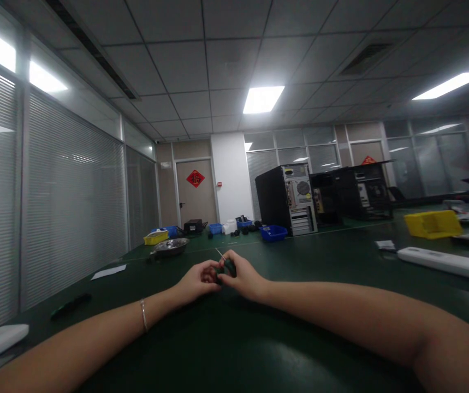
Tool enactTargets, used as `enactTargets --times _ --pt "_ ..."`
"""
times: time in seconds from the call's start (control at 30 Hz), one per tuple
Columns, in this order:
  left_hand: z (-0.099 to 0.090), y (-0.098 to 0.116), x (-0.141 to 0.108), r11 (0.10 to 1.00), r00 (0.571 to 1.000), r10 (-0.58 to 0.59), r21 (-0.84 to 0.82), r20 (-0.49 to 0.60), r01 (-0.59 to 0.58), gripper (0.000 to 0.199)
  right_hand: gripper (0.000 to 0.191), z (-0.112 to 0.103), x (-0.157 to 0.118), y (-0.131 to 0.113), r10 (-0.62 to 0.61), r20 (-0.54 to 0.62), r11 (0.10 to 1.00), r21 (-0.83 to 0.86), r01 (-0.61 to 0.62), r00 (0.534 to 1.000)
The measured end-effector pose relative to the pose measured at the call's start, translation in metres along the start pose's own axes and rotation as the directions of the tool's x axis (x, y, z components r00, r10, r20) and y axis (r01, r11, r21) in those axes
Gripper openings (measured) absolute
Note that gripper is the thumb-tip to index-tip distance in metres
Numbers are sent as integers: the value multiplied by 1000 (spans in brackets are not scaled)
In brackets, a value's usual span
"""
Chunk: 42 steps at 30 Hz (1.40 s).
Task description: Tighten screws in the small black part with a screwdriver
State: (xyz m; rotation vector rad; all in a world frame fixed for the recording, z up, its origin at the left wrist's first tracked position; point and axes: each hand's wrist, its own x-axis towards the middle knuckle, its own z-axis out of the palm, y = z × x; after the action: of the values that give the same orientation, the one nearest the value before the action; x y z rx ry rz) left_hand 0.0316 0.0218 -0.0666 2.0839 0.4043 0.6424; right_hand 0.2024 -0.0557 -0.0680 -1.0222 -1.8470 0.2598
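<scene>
My right hand (238, 275) is wrapped round the dark green handle of what looks like a screwdriver (230, 267). Its thin metal shaft points up and to the left, past the fingers. Close against it, my left hand (200, 279) has its fingers curled inward. Something small and dark sits between the two hands, mostly covered by fingers, and its kind does not show. Both hands are just above the dark green table (234, 338), with the forearms reaching in from the lower corners.
A metal bowl (171, 247) stands beyond my left hand. Farther back are a blue bin (273, 233) and a black computer case (275, 199). To the right lie a yellow bin (433, 224) and a long white object (443, 263). A dark green tool (70, 306) lies at left.
</scene>
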Motion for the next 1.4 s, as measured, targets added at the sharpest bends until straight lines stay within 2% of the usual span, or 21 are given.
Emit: enactTargets --times 0.13,0.3,0.5,0.63,0.83,0.97,1.2,1.4 --pt "8 1 1 998 997 42 -51 -70 -45 48 24 1 -2 -1 4 -45 1000 19 -4 999" --pt "6 3 0 999 991 40 -28 -125 -44 47 23 -2 -4 -6 8 -78 1000 20 -6 997" --pt "6 4 -2 997 991 35 -61 -129 -43 48 22 -3 -4 -9 25 -42 1000 12 -25 999" --pt "8 5 -2 990 991 52 -124 -126 -67 46 23 -2 -4 -7 29 -59 1000 6 -29 998" --pt "7 6 -1 984 994 -10 -179 -109 -10 48 23 1 -3 -6 -7 -96 999 -47 3 995" --pt "8 8 -2 982 992 5 -187 -123 -28 47 24 0 -5 -8 -2 -79 998 -57 -2 997" --pt "10 17 -4 984 992 -38 -176 -120 17 49 25 -1 -6 -5 6 -50 992 -127 -12 999" --pt "12 11 -5 971 991 1 -237 -137 -34 38 22 3 -5 1 -22 -64 986 -167 11 998"
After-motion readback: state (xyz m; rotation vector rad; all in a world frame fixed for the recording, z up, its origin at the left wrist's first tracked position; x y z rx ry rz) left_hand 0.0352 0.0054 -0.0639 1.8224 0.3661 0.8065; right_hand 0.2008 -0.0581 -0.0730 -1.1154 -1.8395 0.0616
